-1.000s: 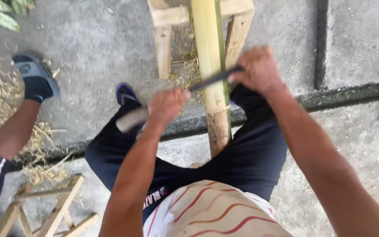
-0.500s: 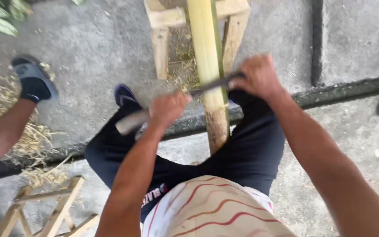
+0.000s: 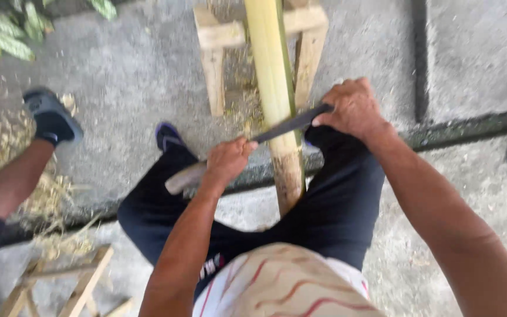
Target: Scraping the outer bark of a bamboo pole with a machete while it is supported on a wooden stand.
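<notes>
A: Status on the hands?

B: Left hand [image 3: 228, 159] is closed around the wooden handle [image 3: 186, 178] of a long knife. Right hand [image 3: 353, 107] is clamped over the far tip of the dark blade [image 3: 283, 126]. Both fists tight, two-handed hold.

A: Where does the blade sit?

B: It spans from hand to hand, lying crosswise against the bamboo pole [image 3: 274, 88]. The pole runs between the hands, its near end down between the person's knees, its far end resting on a wooden trestle [image 3: 218, 41] beyond the right hand.

A: So which step?

B: Judged from the grip and the fibre litter [image 3: 250, 111] just past the blade: scraping the pole's skin, drawknife style. A green strip shows on the pole's right side above the blade; the stretch nearer the body looks browner.

A: Next move needs?

B: Probably even pull from both wrists, blade angle kept shallow so that it shaves and doesn't dig. The right palm is on bare metal, so slip is the risk.

A: Anything else nearby?

B: Another person's leg and dark sandal [image 3: 51, 117] well left of the left hand, with shavings [image 3: 54, 194] beside it. A second small wooden frame [image 3: 83, 287] lies below left.
</notes>
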